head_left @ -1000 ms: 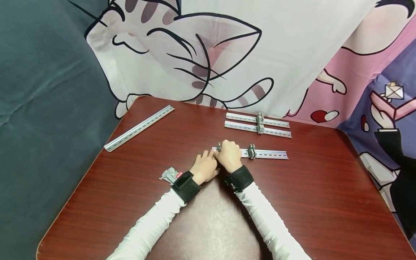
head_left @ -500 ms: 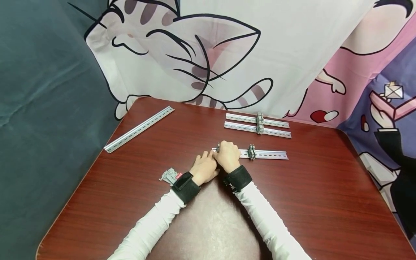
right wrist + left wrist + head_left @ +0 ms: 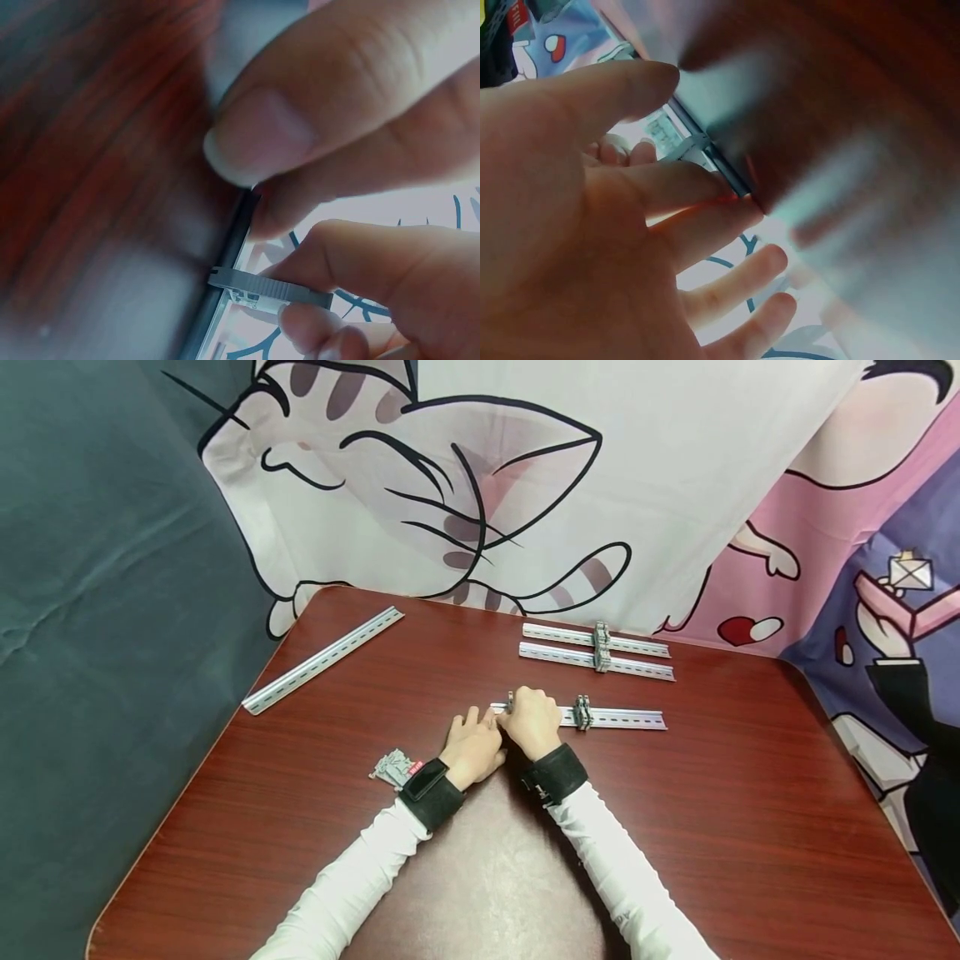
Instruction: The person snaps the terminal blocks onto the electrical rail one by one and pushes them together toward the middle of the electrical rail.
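Observation:
My left hand (image 3: 472,750) lies at the left end of the near DIN rail (image 3: 626,718). Its fingers are extended, with fingertips at the rail end in the left wrist view. My right hand (image 3: 532,724) pinches a thin grey terminal block (image 3: 262,289) standing on that rail, close to its left end. In the head view, the right hand hides much of this block and part of the rail. A small group of terminal blocks (image 3: 582,712) is clipped on the same rail, right of the right hand.
Two parallel DIN rails (image 3: 645,671) lie farther back, with terminal blocks (image 3: 602,647) standing across them. Another DIN rail (image 3: 322,662) lies slantwise at the far left. Grey pieces with a red-marked part (image 3: 395,767) lie beside the left wrist on the brown table (image 3: 247,835).
Both hands keep nearly the same place and pose. The right hand shifts only slightly, and the rails and loose pieces stay where they were.

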The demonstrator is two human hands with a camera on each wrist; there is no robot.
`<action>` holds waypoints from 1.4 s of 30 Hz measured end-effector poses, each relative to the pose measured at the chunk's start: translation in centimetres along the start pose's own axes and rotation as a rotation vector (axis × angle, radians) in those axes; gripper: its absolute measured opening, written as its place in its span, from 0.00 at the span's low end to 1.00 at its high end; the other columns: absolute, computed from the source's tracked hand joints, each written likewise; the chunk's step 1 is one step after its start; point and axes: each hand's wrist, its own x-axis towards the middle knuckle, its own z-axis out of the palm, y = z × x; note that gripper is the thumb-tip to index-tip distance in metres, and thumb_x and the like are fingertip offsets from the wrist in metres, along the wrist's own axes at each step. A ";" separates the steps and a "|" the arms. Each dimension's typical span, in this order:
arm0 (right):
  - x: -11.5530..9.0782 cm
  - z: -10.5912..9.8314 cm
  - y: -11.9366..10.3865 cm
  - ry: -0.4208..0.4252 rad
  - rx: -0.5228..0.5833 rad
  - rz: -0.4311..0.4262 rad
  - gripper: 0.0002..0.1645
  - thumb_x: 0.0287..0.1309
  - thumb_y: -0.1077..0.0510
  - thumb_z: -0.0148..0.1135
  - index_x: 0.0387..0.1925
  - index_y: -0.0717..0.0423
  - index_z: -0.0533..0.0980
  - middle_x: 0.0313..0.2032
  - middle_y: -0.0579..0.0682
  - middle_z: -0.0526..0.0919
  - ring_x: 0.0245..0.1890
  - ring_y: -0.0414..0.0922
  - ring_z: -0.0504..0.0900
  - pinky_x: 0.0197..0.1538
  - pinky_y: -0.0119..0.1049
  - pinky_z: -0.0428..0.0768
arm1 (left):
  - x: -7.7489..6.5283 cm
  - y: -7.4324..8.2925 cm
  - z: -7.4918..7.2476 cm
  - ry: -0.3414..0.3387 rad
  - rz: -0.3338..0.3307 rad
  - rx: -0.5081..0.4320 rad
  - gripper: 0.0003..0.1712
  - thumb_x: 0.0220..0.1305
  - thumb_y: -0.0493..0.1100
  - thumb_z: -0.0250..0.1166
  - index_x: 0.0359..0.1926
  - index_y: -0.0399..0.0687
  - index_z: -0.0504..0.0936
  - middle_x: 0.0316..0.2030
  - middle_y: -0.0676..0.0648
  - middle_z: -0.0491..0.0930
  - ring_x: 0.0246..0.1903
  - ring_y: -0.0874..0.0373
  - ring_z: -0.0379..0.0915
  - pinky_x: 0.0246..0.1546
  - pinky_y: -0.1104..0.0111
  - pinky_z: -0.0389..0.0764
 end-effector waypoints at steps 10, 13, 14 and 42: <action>0.1 -0.3 1.0 -0.025 -0.014 0.040 0.16 0.46 0.49 0.71 0.16 0.53 0.76 0.29 0.59 0.86 0.31 0.59 0.85 0.26 0.50 0.78 | 0.0 0.0 -0.1 -0.006 -0.010 -0.003 0.36 0.66 0.54 0.58 0.69 0.38 0.65 0.69 0.43 0.66 0.62 0.45 0.60 0.52 0.56 0.68; 0.1 -0.4 1.2 -0.036 -0.018 0.059 0.15 0.46 0.48 0.70 0.18 0.53 0.77 0.31 0.59 0.86 0.33 0.60 0.85 0.28 0.51 0.79 | 0.0 0.0 0.0 0.008 -0.008 -0.007 0.36 0.66 0.54 0.59 0.68 0.38 0.67 0.68 0.43 0.67 0.62 0.45 0.60 0.51 0.56 0.68; 0.1 -0.4 1.3 -0.039 -0.019 0.064 0.15 0.46 0.48 0.70 0.19 0.53 0.78 0.31 0.60 0.86 0.33 0.60 0.85 0.29 0.52 0.79 | 0.0 0.0 0.0 0.011 -0.008 -0.010 0.35 0.66 0.53 0.59 0.68 0.38 0.67 0.68 0.42 0.67 0.62 0.44 0.60 0.51 0.56 0.68; -0.1 -1.0 3.6 0.039 0.013 0.100 0.13 0.43 0.52 0.68 0.18 0.54 0.74 0.29 0.61 0.86 0.30 0.59 0.84 0.26 0.51 0.77 | 0.3 -0.2 0.0 -0.003 -0.010 -0.028 0.35 0.67 0.53 0.59 0.68 0.37 0.67 0.69 0.43 0.65 0.64 0.44 0.59 0.53 0.54 0.70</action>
